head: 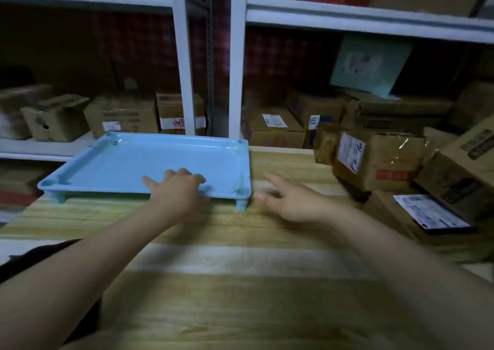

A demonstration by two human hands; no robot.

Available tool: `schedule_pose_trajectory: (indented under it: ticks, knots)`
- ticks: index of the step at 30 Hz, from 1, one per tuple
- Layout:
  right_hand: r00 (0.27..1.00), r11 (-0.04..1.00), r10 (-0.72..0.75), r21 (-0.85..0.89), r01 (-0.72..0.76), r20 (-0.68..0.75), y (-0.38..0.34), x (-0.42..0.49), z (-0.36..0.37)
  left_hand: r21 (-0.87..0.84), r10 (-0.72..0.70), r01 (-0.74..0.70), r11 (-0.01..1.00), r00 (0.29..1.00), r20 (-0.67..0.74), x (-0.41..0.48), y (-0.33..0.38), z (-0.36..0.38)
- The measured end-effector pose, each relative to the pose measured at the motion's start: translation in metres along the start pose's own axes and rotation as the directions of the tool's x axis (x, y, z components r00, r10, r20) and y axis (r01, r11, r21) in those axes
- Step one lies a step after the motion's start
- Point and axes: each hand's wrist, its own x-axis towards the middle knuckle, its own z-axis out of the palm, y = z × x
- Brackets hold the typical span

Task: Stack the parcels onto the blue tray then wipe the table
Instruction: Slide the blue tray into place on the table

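Note:
A light blue tray (128, 160) on short legs stands at the far left of the wooden table (227, 296), with nothing in it. My left hand (179, 192) grips the tray's near rim, fingers curled over the edge. To the right of the tray's corner, my right hand (288, 200) hovers just above the table, fingers spread and empty. Several cardboard parcels are heaped on the table's right side: one taped box with a handwritten label (379, 160) and a flat one with a printed label (427, 216) nearest me.
White metal shelving (184, 69) stands right behind the table, its lower shelf crowded with cardboard boxes (120, 114). A pale blue-green package (369, 63) leans on the right shelf. More boxes sit on the upper shelf.

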Motion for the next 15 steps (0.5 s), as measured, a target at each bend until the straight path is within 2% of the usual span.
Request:
schedule_pose_trajectory:
  ticks: [3,6,10,13,15]
  knots:
    - [0.999,0.974,0.024,0.226,-0.018,-0.023,-0.012,0.006,0.012,-0.017,-0.122,0.123,0.992,0.992,0.046,-0.004,-0.025,-0.002]
    - [0.999,0.916,0.045,0.401,-0.032,-0.023,-0.027,0.012,0.021,-0.044,-0.122,0.125,0.991,0.99,0.07,-0.006,-0.036,0.0]
    - [0.989,0.881,0.129,0.465,-0.084,-0.066,-0.029,0.021,0.03,-0.003,-0.111,0.111,0.994,0.994,0.001,-0.004,-0.036,-0.002]
    - [0.973,0.82,0.215,0.558,-0.132,-0.087,-0.024,0.025,0.029,-0.045,-0.066,0.064,0.997,0.997,-0.05,0.0,-0.029,0.001]
    - [0.96,0.827,0.253,0.542,-0.148,-0.123,-0.017,0.021,0.023,-0.075,-0.02,0.014,0.997,0.997,-0.075,0.001,-0.017,0.002]
